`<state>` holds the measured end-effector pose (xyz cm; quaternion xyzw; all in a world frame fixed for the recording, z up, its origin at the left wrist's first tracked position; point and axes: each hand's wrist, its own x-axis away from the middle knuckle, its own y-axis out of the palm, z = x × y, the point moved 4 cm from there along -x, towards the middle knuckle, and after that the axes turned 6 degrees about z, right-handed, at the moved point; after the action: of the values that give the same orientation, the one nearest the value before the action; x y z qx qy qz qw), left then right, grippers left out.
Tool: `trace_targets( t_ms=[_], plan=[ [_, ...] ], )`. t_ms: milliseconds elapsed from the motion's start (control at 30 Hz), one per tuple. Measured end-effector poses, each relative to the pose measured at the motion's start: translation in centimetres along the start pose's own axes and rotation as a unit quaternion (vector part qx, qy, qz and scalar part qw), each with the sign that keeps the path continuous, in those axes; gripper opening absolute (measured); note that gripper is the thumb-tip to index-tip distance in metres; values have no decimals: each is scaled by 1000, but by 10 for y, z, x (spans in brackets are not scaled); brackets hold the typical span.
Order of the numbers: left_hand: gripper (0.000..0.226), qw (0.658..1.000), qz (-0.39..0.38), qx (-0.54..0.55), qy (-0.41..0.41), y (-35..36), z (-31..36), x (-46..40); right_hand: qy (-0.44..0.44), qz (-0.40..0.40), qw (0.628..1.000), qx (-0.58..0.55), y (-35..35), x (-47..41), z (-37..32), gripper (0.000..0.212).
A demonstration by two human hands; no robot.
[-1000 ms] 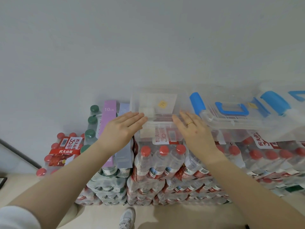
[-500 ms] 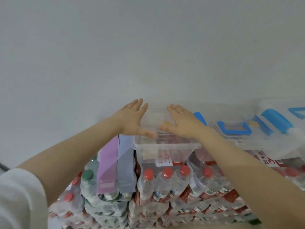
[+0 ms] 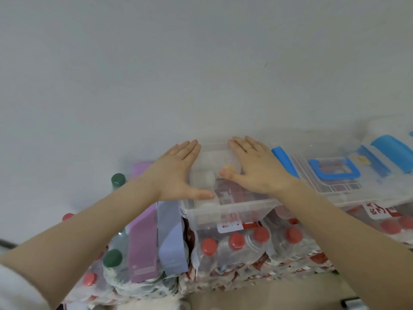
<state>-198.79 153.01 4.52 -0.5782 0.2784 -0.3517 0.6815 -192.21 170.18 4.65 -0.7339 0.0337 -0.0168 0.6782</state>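
A small clear plastic box (image 3: 225, 210) sits on top of stacked packs of red-capped water bottles (image 3: 237, 245), against a white wall. My left hand (image 3: 178, 173) lies flat on the box's left side with straight fingers, thumb stretched along its top. My right hand (image 3: 254, 168), wearing a ring, lies flat on the box's right side, thumb pointing inward. Through the box a pale round item and a yellow sticker show between my thumbs.
More clear boxes with blue handles (image 3: 333, 173) and blue latches (image 3: 285, 161) stand to the right on the bottle packs. A purple carton (image 3: 143, 240) and a blue-grey carton (image 3: 171, 238) lie left of the box, beside green-capped bottles (image 3: 112, 258). The floor shows below.
Both hands have slid from the box's near edge farther back over its top and now lie flat on either side. The view has tilted up and drawn closer.
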Motion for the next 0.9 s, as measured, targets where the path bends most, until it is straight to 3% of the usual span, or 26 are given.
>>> trace_targets(
  t_ms=[167, 267, 367, 433, 500, 633, 733, 900],
  plan=[
    [138, 1000, -2, -23, 21, -1, 6, 2, 13, 55, 998, -12, -5, 10, -3, 75],
    [135, 1000, -12, 5, 18, -14, 15, -2, -28, 146, 989, -21, -26, 19, -12, 66],
    [95, 984, 122, 119, 43, -45, 40, -15, -21, 247, 966, -73, -51, 37, -1, 39],
    [62, 966, 185, 171, 58, -62, 61, -25, 24, 262, 954, -140, -66, 55, 19, 34],
    [42, 955, 183, 228, 59, -65, 85, -36, 42, 264, 955, -127, -72, 74, 47, 32],
    [24, 954, 165, 246, 56, -51, 131, -55, 48, 213, 973, -78, -64, 104, 115, 23],
    [22, 950, 195, 242, 37, -39, 158, -65, 38, 157, 985, -60, -61, 110, 157, 27],
    [26, 959, 210, 190, -26, -12, 193, -72, -19, 54, 996, 61, -40, 107, 205, 34]
  ],
)
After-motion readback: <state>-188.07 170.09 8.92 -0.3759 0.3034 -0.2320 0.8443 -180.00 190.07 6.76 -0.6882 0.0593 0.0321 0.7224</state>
